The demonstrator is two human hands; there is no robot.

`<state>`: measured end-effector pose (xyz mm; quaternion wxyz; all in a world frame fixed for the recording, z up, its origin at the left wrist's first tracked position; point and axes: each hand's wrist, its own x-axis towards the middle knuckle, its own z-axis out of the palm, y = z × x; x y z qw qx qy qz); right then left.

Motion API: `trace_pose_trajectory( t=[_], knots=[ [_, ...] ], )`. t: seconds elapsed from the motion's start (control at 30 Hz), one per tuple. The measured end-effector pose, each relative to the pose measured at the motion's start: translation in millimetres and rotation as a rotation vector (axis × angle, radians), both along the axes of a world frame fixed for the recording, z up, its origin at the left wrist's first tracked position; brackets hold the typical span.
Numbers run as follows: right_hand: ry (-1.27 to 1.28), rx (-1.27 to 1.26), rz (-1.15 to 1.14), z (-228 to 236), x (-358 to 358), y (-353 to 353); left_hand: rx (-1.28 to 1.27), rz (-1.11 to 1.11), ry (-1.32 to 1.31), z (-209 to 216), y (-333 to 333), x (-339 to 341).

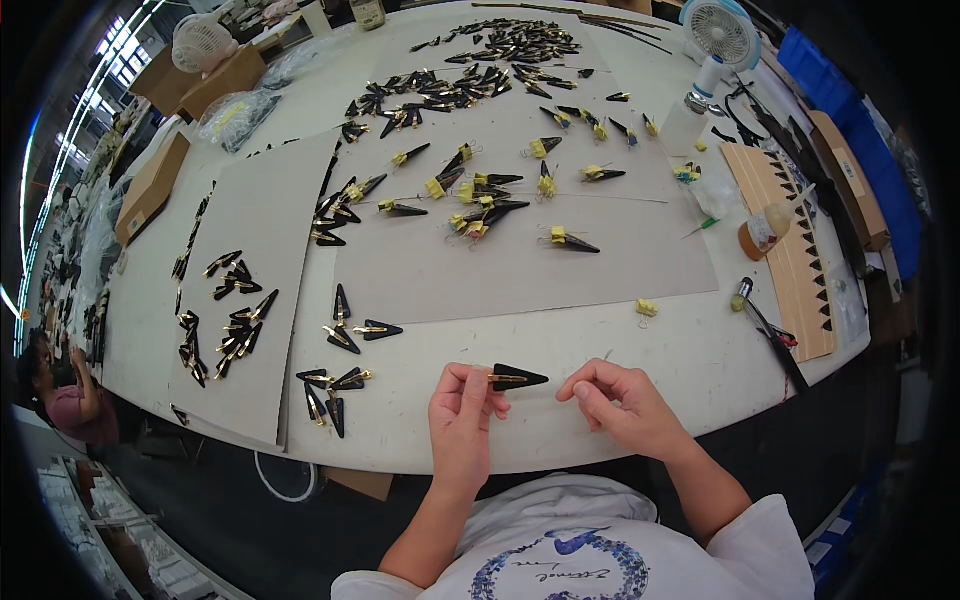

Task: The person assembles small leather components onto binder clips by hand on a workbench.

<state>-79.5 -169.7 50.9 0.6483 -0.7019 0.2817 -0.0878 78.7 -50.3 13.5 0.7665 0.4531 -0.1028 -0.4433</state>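
My left hand (462, 425) pinches a black triangular hair clip (520, 377) by its gold metal end, its pointed tip facing right. Just off that tip is my right hand (628, 408), fingers curled in; whether anything small sits between them I cannot make out. More black and gold hair clips (345, 380) lie in small groups on the table to the left. Farther out, a yellow binder clip (558, 234) grips another hair clip, one of several clamped this way on a grey board (620, 260). A loose yellow binder clip (647, 308) lies beyond my right hand.
A second grey board (250, 210) at left carries hair clips. Large piles of them (525, 42) lie at the far side. To the right are a glue bottle (765, 232), a black-handled tool (775, 335), a cardboard strip (790, 270) and a fan (720, 35). Another person (75, 390) sits far left.
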Motion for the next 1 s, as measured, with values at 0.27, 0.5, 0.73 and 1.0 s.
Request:
trace_pose_trajectory(
  t=[0.27,0.5,0.73,1.0],
  knots=[
    [-0.268,0.293,-0.201,3,22,18,-0.017,-0.012,-0.027,16,-3,-13],
    [-0.12,0.249,-0.097,-7,10,-7,0.04,-0.233,-0.185,-5,13,-36],
    [-0.609,-0.457,-0.468,114,21,-84,-0.043,-0.109,-0.176,-6,12,-26],
    [-0.27,0.268,-0.207,-4,24,25,-0.132,-0.074,-0.157,4,9,-37]
  ],
)
